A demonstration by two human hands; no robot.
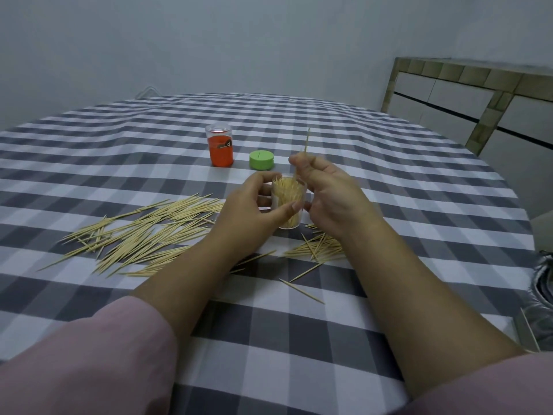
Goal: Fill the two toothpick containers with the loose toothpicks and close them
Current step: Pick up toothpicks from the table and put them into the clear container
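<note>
My left hand (254,205) grips a clear container (288,202) that stands upright on the checked cloth, packed with toothpicks and without a lid. My right hand (326,193) pinches a single toothpick (305,143) upright, just above the container's right rim. A green lid (261,160) lies on the cloth behind the container. Left of the lid stands an orange container (220,146) with a clear cap on it. A big pile of loose toothpicks (143,232) lies to the left, and a smaller pile (317,248) sits under my right wrist.
The round table (419,181) wears a grey and white checked cloth. A few stray toothpicks (302,290) lie near the front. A tiled cabinet (478,94) stands at the back right. A shiny object (543,292) sits past the table's right edge.
</note>
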